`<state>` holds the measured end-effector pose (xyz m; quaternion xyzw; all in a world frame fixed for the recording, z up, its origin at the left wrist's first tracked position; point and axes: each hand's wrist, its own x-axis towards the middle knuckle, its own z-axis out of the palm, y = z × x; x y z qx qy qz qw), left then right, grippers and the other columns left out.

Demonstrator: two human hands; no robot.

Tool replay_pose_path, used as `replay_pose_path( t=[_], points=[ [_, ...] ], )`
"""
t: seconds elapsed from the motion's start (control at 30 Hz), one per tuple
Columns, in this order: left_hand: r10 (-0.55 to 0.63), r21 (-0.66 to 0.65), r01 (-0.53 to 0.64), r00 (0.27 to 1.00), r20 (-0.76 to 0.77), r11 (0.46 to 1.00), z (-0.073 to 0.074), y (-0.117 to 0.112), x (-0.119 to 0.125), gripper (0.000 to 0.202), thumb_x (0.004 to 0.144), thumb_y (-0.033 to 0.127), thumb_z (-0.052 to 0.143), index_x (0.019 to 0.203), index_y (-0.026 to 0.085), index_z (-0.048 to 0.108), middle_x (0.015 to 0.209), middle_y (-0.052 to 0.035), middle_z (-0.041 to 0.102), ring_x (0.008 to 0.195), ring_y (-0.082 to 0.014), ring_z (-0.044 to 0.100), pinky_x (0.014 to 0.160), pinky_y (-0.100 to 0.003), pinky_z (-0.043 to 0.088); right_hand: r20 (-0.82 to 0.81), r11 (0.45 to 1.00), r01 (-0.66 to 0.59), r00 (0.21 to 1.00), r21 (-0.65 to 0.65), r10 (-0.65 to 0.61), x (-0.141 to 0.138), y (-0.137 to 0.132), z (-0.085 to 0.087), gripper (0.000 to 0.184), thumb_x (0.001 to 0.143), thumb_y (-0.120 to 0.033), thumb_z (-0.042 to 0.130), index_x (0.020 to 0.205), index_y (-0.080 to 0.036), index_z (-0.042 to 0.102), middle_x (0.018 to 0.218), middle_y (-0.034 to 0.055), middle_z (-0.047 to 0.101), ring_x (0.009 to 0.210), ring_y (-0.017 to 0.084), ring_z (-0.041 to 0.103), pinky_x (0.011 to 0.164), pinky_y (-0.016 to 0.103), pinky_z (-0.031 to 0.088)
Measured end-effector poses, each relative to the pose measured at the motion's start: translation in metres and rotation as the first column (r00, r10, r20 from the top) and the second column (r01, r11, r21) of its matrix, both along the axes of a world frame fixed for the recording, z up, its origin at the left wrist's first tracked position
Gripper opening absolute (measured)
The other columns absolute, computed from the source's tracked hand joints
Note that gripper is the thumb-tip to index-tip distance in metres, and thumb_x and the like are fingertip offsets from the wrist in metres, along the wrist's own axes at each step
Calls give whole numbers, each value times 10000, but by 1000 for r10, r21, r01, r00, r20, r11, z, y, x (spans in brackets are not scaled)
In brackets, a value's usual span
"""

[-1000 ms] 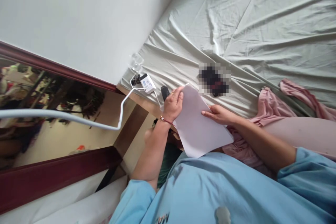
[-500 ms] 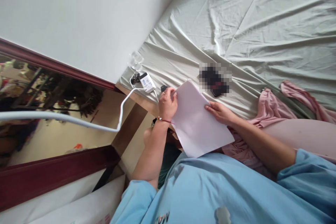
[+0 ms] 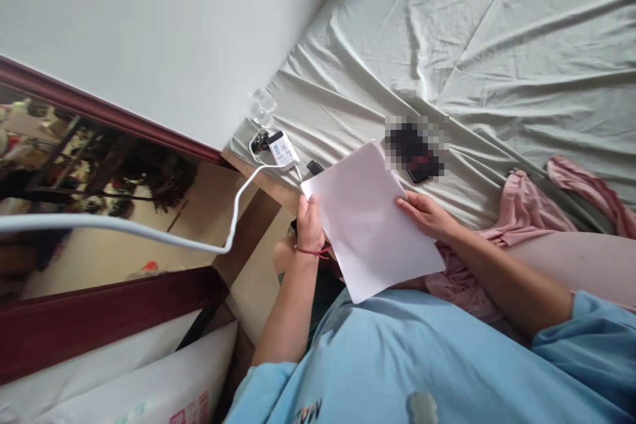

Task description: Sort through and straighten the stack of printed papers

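Note:
A white stack of paper (image 3: pixel 372 232) is held out in front of my blue shirt, tilted over the bed's edge. Its visible face is blank, and I cannot count the sheets. My left hand (image 3: pixel 311 222) grips the left edge, thumb on top and fingers hidden beneath. At the right edge, my right hand (image 3: pixel 422 212) pinches the paper between thumb and fingers. Just beyond the far left corner of the paper lies a small black object (image 3: pixel 314 167). A dark, pixelated phone-like object (image 3: pixel 417 152) rests on the sheet beyond the right edge.
A white box with a printed label (image 3: pixel 283 149) and a white cable (image 3: pixel 233 212) sit at the bed corner, near clear plastic cups (image 3: pixel 261 106). Pink cloth (image 3: pixel 529 205) lies at right. The wall and a dark red door frame (image 3: pixel 114 119) bound the left side.
My left hand has shifted down the left edge, thumb now flat on the paper. The paper's far left corner shows now and the sheet looks spread wider. The view has shifted slightly.

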<state>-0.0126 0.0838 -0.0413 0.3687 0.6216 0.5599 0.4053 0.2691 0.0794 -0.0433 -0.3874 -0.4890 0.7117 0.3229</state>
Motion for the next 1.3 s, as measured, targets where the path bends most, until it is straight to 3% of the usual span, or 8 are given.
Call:
replay_pose_path(
  t=[0.23, 0.33, 0.43, 0.63, 0.77, 0.93, 1.07, 1.3],
  points=[
    [105, -51, -94, 939, 327, 994, 4, -7, 12, 397, 762, 380, 786, 1100, 204, 676, 1125, -78, 731, 1067, -218, 681, 980, -352, 534, -9, 1000, -9, 1000, 13, 9, 1, 1, -4, 458, 914, -657, 570, 997, -209, 613, 807, 29, 690, 647, 166, 636, 550, 260, 519],
    [124, -48, -115, 938, 325, 992, 6, -8, 11, 372, 759, 413, 798, 1026, 185, 674, 1061, -77, 742, 999, -214, 696, 938, -355, 554, -4, 999, -19, 1000, 32, 19, 1, 0, -5, 441, 928, -643, 557, 997, -211, 612, 817, 33, 698, 658, 174, 647, 569, 272, 526],
    [105, -42, -97, 949, 298, 994, 6, -9, 11, 444, 738, 415, 828, 1087, 195, 662, 1050, -70, 745, 972, -219, 701, 922, -369, 562, 24, 994, -33, 999, 101, 30, 2, 0, -4, 439, 945, -633, 532, 1007, -208, 624, 827, 38, 704, 671, 180, 648, 593, 283, 524],
    [137, -72, -118, 910, 390, 990, 8, -12, 10, 389, 821, 338, 741, 1176, 203, 653, 1176, -96, 726, 1085, -231, 689, 1013, -402, 529, 254, 933, 62, 954, 356, -160, 5, 5, 0, 469, 955, -658, 476, 923, -207, 604, 766, 32, 629, 675, 172, 562, 606, 281, 454],
    [198, -97, -173, 885, 421, 980, 9, -12, 12, 236, 919, 250, 644, 1133, 161, 690, 1176, -109, 733, 1081, -214, 696, 1050, -389, 514, 342, 912, 19, 924, 410, -173, 6, 7, 0, 465, 977, -639, 416, 829, -214, 531, 706, 6, 522, 646, 150, 468, 598, 275, 385],
    [356, -315, -235, 836, 418, 920, 12, -11, 18, 141, 943, 96, 566, 976, 106, 703, 945, -91, 769, 836, -177, 730, 1049, -392, 525, 444, 933, -78, 891, 352, -93, 7, 10, 2, 467, 965, -610, 404, 697, -229, 384, 618, -35, 384, 585, 122, 377, 573, 272, 313],
    [371, -405, -198, 834, 408, 893, 12, -14, 17, 148, 934, 61, 555, 905, 72, 700, 845, -97, 758, 741, -183, 726, 1035, -436, 535, 456, 973, -132, 889, 189, 32, 10, 10, 5, 445, 929, -607, 435, 703, -223, 429, 593, -32, 441, 552, 118, 410, 542, 262, 309],
    [370, -515, -155, 862, 346, 843, -2, -10, 14, 138, 854, 28, 602, 932, 73, 707, 781, -109, 741, 853, -238, 751, 989, -423, 567, 422, 998, -62, 905, -7, 59, 12, 10, 10, 370, 874, -545, 519, 723, -207, 517, 586, -16, 542, 500, 119, 482, 473, 242, 315]
  ],
)
